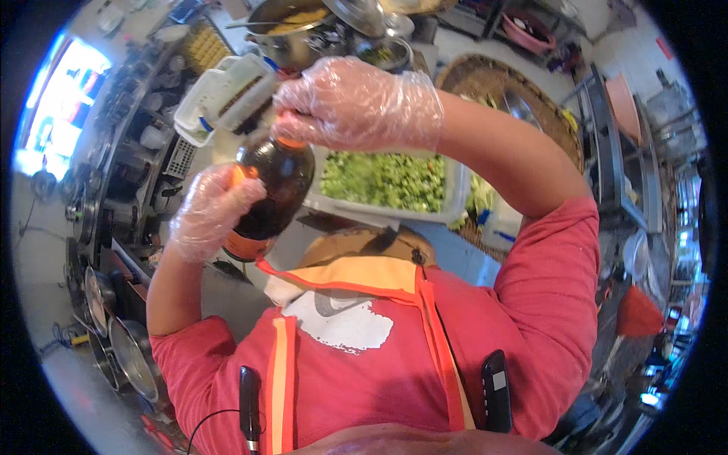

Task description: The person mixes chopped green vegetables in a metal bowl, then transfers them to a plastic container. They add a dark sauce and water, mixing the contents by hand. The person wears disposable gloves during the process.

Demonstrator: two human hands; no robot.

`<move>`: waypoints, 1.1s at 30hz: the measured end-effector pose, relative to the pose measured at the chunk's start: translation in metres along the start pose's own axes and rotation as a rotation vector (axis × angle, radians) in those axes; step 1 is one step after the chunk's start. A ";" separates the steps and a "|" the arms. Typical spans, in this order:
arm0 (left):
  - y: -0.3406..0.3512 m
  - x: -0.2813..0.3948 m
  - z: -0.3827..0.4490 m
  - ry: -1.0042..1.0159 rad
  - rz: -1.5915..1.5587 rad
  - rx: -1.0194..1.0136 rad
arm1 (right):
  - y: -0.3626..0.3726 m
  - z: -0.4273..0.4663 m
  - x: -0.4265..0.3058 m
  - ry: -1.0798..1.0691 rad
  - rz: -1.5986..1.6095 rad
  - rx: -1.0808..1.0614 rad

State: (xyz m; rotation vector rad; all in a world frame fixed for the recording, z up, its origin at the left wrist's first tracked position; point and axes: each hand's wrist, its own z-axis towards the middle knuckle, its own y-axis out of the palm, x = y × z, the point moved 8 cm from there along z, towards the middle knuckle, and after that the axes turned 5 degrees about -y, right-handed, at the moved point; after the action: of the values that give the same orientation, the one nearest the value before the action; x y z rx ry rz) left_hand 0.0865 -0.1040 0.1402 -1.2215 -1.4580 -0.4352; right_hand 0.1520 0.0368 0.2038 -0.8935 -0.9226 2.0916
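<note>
A large dark bottle (pixel 273 190) with an orange handle and orange neck ring leans in front of me, held up off the surface. My left hand (pixel 210 207), in a clear plastic glove, grips its orange handle. At the top, my right hand (pixel 352 105), gloved likewise, has its fingers closed around the neck or cap. Those fingers hide the bottle's mouth, so whether a cap is on cannot be seen. Just right of the bottle, below my right hand, is a translucent plastic tub (pixel 458 190) filled with chopped green vegetables (pixel 384 182).
Plastic containers (pixel 199 105) stand at the upper left, near a steel pot (pixel 290 42) holding a spoon and yellowish food. A large woven basket (pixel 478 74) lies at the upper right. Below the tub is a round wooden board or stool (pixel 364 244). Pans (pixel 131 352) line the lower left.
</note>
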 end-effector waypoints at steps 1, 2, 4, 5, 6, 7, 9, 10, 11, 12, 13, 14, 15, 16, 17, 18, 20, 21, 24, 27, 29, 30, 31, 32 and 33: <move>0.000 0.002 0.005 -0.007 0.045 0.014 | -0.003 -0.007 0.003 -0.028 -0.007 0.055; 0.004 0.003 0.009 -0.014 0.067 -0.008 | -0.004 -0.013 0.007 -0.029 -0.008 0.092; 0.007 0.006 0.016 -0.022 0.086 -0.042 | -0.005 -0.026 0.013 -0.039 0.056 0.122; 0.008 0.008 0.019 -0.028 0.103 -0.046 | -0.007 -0.031 0.014 -0.065 0.083 0.141; 0.008 0.008 0.022 -0.037 0.119 -0.049 | -0.009 -0.036 0.015 -0.082 0.086 0.165; 0.007 0.009 0.025 -0.044 0.134 -0.049 | -0.011 -0.040 0.015 -0.102 0.089 0.188; 0.009 0.009 0.030 -0.038 0.159 -0.055 | -0.010 -0.047 0.016 -0.109 0.110 0.199; 0.009 0.009 0.032 -0.036 0.165 -0.054 | -0.008 -0.049 0.017 -0.094 0.126 0.187; 0.010 0.008 0.034 -0.054 0.154 -0.059 | -0.007 -0.051 0.018 -0.088 0.142 0.194; 0.010 0.008 0.035 -0.045 0.169 -0.061 | -0.008 -0.053 0.018 -0.103 0.141 0.210; 0.010 0.007 0.036 -0.055 0.167 -0.071 | -0.010 -0.055 0.017 -0.126 0.139 0.245; 0.010 0.006 0.037 -0.071 0.136 -0.082 | -0.011 -0.056 0.016 -0.146 0.131 0.248; 0.009 0.006 0.037 -0.071 0.149 -0.079 | -0.018 -0.059 0.018 -0.143 0.105 0.305; 0.008 0.006 0.038 -0.077 0.133 -0.077 | -0.023 -0.062 0.020 -0.138 0.073 0.330; 0.008 0.004 0.039 -0.103 0.103 -0.085 | -0.030 -0.066 0.022 -0.133 0.040 0.354; 0.007 0.005 0.039 -0.103 0.139 -0.079 | -0.035 -0.070 0.026 -0.092 -0.013 0.352; 0.006 -0.001 0.040 -0.182 0.190 -0.066 | -0.045 -0.083 0.034 -0.021 0.044 0.367; 0.009 0.002 0.040 -0.140 0.199 -0.097 | -0.050 -0.090 0.038 0.015 0.073 0.372; 0.013 0.000 0.041 -0.147 0.268 -0.104 | -0.052 -0.121 0.039 0.160 -0.099 0.355; 0.012 -0.007 0.040 -0.201 0.395 -0.096 | -0.054 -0.155 0.041 0.322 -0.160 0.331; 0.012 -0.010 0.042 -0.224 0.460 -0.107 | -0.056 -0.180 0.041 0.446 -0.180 0.351; 0.010 -0.011 0.045 -0.230 0.547 -0.102 | -0.055 -0.193 0.043 0.525 -0.097 0.347; 0.010 -0.012 0.047 -0.236 0.611 -0.109 | -0.056 -0.204 0.042 0.554 -0.080 0.379; 0.009 -0.014 0.050 -0.252 0.669 -0.103 | -0.056 -0.214 0.041 0.582 -0.063 0.410; 0.010 -0.014 0.053 -0.255 0.632 -0.119 | -0.057 -0.224 0.041 0.622 -0.045 0.439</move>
State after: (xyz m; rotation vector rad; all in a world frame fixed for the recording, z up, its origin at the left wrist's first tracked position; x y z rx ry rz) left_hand 0.0661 -0.0629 0.1078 -1.7961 -1.1741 0.0700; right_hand 0.3232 0.1737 0.1213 -1.1592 -0.1498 1.7066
